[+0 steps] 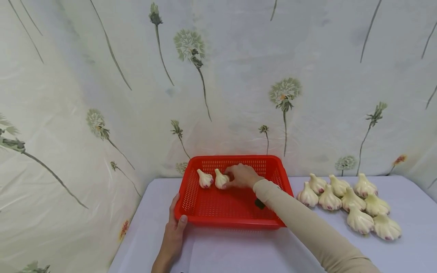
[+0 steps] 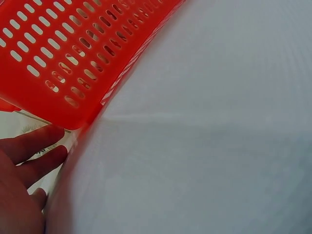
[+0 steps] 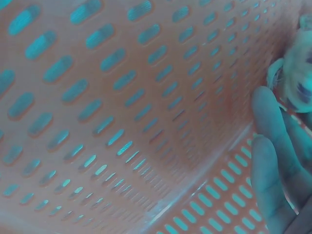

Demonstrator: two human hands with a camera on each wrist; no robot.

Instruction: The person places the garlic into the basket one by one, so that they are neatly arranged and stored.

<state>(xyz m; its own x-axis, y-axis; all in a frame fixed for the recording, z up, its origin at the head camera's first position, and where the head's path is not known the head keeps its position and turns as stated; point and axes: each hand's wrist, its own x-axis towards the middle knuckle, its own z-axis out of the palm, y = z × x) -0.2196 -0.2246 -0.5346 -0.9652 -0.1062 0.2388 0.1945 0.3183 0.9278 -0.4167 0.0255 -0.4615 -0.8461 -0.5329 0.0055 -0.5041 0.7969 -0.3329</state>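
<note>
In the head view a red plastic basket (image 1: 235,222) with perforated walls stands on the table. Two garlic bulbs sit side by side near its back left. My right hand (image 1: 241,176) reaches in and holds the right-hand garlic bulb (image 1: 221,179) between thumb and fingers; the other garlic bulb (image 1: 205,179) lies just left of it. The right wrist view has the fingers (image 3: 268,161) by a bulb at the right edge, partly cut off. My left hand (image 1: 174,233) grips the basket's front left corner, its thumb on the rim and fingers along the outer side.
Several garlic bulbs (image 1: 349,199) lie grouped on the table (image 1: 239,252) to the right of the basket. A small dark object (image 1: 260,204) shows beside the right sleeve, over the basket. Behind the table hangs a dandelion-patterned curtain (image 1: 235,94).
</note>
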